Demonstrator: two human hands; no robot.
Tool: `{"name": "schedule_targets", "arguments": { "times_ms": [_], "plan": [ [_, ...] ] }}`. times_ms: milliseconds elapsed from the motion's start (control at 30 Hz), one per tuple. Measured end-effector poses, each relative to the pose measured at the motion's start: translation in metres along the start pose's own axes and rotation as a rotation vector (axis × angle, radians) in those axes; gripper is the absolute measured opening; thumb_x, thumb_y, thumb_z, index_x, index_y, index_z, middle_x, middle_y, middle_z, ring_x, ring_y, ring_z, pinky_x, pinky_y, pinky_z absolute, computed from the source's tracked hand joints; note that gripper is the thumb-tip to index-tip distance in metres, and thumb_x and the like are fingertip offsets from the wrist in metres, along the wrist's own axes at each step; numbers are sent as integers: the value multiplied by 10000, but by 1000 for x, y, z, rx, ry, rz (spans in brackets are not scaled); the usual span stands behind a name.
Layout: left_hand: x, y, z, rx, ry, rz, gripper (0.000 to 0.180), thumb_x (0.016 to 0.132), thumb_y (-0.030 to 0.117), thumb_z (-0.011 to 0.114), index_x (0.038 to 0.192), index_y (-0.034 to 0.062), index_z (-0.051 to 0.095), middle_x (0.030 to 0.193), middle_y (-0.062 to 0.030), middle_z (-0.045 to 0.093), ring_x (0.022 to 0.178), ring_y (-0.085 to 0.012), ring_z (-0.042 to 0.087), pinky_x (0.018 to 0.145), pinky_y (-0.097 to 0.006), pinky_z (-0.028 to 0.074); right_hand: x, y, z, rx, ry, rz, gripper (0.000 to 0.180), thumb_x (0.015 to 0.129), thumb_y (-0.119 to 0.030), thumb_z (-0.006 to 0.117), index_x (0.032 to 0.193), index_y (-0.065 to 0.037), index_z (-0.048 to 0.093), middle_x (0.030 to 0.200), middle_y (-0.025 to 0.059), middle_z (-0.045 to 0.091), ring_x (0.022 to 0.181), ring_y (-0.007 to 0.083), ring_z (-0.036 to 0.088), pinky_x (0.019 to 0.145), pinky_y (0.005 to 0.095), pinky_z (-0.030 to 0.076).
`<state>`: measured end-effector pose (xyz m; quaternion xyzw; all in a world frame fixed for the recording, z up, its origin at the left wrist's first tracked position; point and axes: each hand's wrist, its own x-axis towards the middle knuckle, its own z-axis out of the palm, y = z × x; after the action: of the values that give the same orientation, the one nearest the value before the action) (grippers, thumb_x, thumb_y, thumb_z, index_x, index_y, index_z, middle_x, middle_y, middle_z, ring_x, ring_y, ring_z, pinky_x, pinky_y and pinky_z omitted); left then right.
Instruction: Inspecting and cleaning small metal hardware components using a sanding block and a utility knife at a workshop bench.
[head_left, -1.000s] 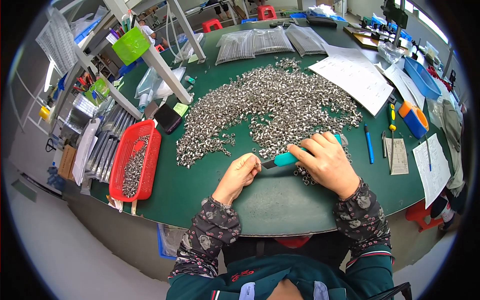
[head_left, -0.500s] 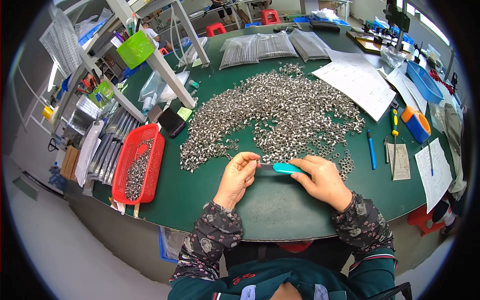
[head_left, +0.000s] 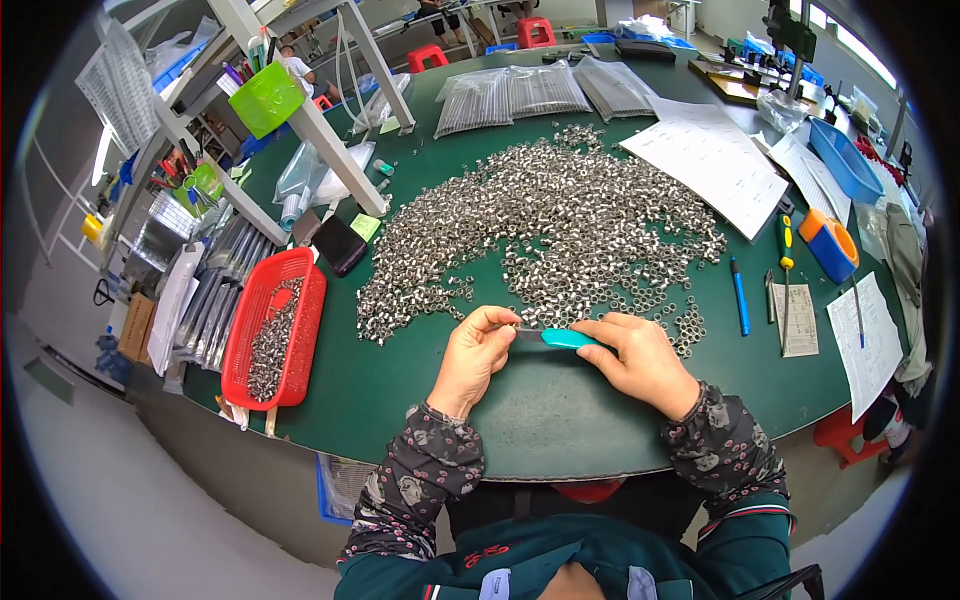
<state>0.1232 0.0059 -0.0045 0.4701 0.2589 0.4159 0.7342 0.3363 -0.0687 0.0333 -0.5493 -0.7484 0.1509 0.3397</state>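
Note:
My right hand (head_left: 642, 362) grips the teal handle of a thin pointed tool (head_left: 563, 339) held level above the green table (head_left: 560, 420). My left hand (head_left: 478, 354) pinches the metal tip end of that tool between thumb and fingers, just left of the handle. Whether a ring sits on the tip is too small to tell. A wide heap of small silver metal rings (head_left: 545, 220) spreads across the table just beyond both hands.
A red basket (head_left: 262, 340) holding metal parts stands at the left edge. Paper sheets (head_left: 710, 160), a blue pen (head_left: 739, 297), a screwdriver (head_left: 785, 255) and an orange-blue tape holder (head_left: 829, 244) lie right. Bagged parts (head_left: 520, 92) and a slanted white rack leg (head_left: 320, 120) are behind.
My right hand drew back from the ring heap toward me with the teal tool. My left hand rose and closed its fingers on the tool's tip.

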Motion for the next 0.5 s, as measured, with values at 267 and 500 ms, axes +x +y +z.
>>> {"name": "schedule_targets", "arguments": {
  "times_ms": [267, 500],
  "plan": [
    [-1, 1, 2, 51, 73, -28, 124, 856, 92, 553, 953, 14, 554, 701, 8, 543, 467, -4, 320, 399, -152, 227, -1, 0, 3, -138, 66, -73, 249, 749, -182, 623, 980, -89, 615, 718, 88, 535, 675, 272, 548, 574, 378, 447],
    [-2, 1, 2, 42, 78, -56, 138, 860, 95, 547, 957, -3, 551, 720, -13, 551, 470, -4, 321, 398, -152, 226, 0, 0, 1, -242, 144, -202, 289, 701, -139, 653, 979, -80, 607, 720, 76, 519, 664, 253, 527, 599, 361, 434]
  ]
}}
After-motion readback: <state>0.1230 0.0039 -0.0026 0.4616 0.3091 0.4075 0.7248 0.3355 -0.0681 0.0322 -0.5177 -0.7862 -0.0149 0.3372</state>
